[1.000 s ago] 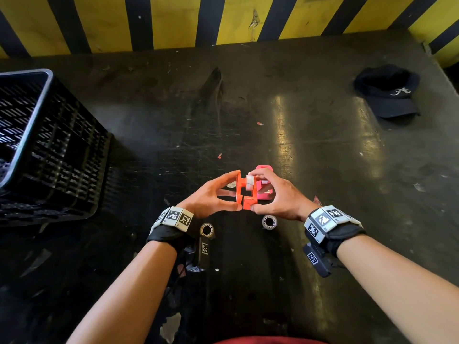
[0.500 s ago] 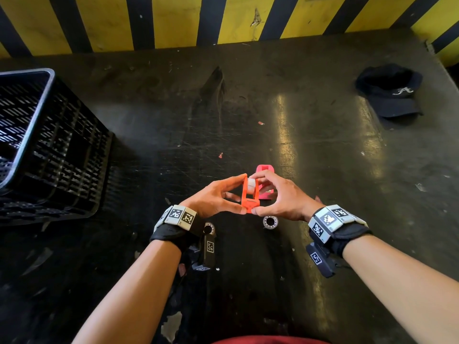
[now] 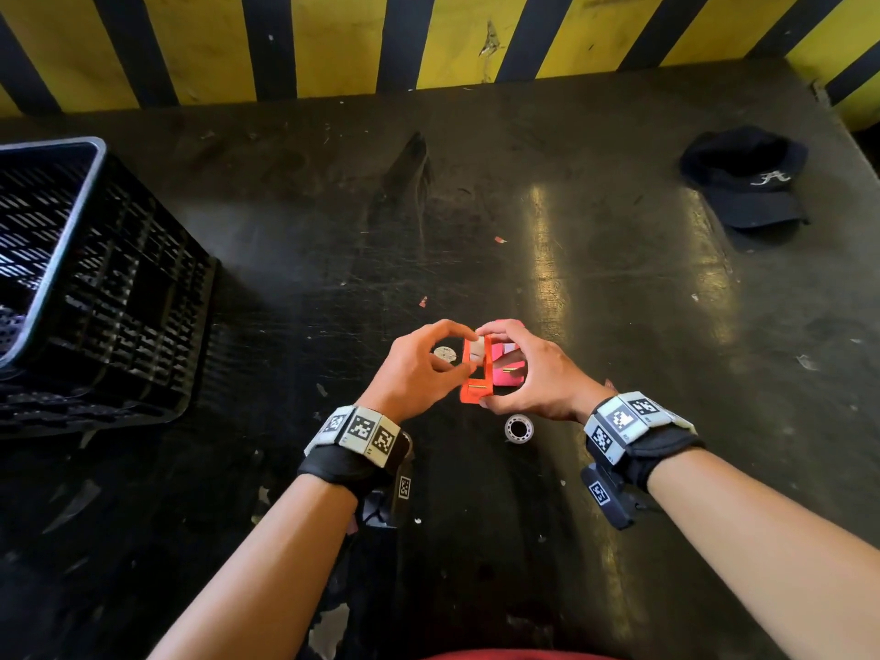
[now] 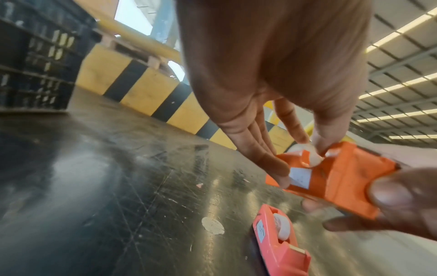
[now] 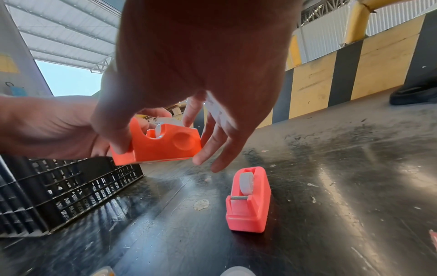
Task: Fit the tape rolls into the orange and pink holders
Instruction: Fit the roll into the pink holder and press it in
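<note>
Both hands hold the orange holder (image 3: 476, 381) just above the table. My left hand (image 3: 464, 352) pinches the white tape roll (image 4: 305, 155) sitting in its slot, thumb and forefinger on the roll and the other fingers along the holder's side. My right hand (image 3: 485, 369) grips the orange holder (image 5: 160, 145), thumb on the cutter end. The pink holder (image 5: 248, 201) stands on the table just behind, with a white roll (image 5: 246, 183) in it. A loose clear roll (image 3: 519, 428) lies near my right wrist.
A black slatted crate (image 3: 95, 288) stands at the left. A dark cap (image 3: 747, 183) lies at the far right. A yellow-and-black striped wall (image 3: 428, 40) closes the back. A round paper sticker (image 3: 445, 354) lies flat on the dark table (image 3: 619, 302).
Both hands stay on the orange holder. It has turned a little, and my left forefinger has curled over onto the roll at its top.
</note>
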The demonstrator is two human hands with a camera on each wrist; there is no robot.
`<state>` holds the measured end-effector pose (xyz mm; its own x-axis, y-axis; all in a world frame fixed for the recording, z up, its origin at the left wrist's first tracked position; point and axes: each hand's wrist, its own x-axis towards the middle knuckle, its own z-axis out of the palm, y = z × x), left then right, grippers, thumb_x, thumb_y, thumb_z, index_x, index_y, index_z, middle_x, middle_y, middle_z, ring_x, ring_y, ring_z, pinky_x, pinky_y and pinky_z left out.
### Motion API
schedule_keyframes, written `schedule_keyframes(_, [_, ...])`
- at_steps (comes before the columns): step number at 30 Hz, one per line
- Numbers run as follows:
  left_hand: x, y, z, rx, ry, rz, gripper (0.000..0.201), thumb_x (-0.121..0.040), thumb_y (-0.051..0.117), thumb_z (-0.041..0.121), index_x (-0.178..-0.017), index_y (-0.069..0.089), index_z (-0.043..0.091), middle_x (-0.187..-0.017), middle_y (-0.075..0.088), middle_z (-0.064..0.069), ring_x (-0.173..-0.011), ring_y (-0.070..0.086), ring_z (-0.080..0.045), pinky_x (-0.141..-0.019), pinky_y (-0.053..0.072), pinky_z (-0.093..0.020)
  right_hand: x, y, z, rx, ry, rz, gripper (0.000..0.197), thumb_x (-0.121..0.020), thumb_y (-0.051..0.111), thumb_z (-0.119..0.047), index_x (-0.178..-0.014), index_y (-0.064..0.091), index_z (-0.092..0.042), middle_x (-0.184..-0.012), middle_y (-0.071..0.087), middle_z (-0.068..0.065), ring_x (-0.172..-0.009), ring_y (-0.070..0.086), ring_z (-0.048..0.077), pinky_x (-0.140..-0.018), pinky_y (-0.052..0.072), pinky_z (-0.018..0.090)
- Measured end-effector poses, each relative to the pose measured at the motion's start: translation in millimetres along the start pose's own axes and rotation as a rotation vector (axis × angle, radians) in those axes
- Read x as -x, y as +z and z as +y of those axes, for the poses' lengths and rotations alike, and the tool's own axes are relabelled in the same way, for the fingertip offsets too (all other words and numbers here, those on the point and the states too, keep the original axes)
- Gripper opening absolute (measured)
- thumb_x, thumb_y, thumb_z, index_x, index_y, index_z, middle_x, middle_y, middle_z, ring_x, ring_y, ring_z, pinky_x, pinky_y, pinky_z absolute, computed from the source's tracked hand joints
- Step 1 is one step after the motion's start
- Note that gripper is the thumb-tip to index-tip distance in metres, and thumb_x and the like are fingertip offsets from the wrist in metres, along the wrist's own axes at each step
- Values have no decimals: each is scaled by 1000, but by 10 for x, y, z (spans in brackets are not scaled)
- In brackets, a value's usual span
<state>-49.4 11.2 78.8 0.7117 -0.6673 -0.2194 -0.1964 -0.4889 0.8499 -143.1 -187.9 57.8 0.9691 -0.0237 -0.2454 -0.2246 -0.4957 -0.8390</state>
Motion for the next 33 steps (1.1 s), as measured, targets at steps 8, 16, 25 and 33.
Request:
schedule_keyframes(8, [-13,46,51,-174,56,74,17,-89,78,24,-104,72,29,-120,68,7,-75,75,-10,-74,65,-36,-16,87,16,-20,42,-14,105,-63,95,-34,-148,36,-38,-145,51,1,-118,63,19,-97,57,40])
schedule_keyframes(16, [-8,47,75,-210,40,52,11,-89,77,22,-96,71,27,-137,63,6,-76,75,-9,-75,65,-36,-21,115,24,-12,65,-18,105,-63,95,-34,-149,35,-37,-146,51,4,-117,64,20,-97,57,40])
schedule_keyframes(25, [59,-22,86,-60,-27,-172,10,-89,75,15,-94,72,23,-159,39,6,-95,77,-17,-84,64,-37,-11,113,84,28,117,-49,108,-62,94,-35,-149,30,-37,-149,53,11,-113,67,20,-101,55,41])
schedule_keyframes(33, [136,6,10,-125,58,-234,18,-78,84,14,-90,75,23,-159,36,8,-110,69,-12,-92,61,-33,-9,109,117,-14,147,-35,107,-64,95,-35,-149,30,-36,-148,56,11,-111,65,16,-93,51,32])
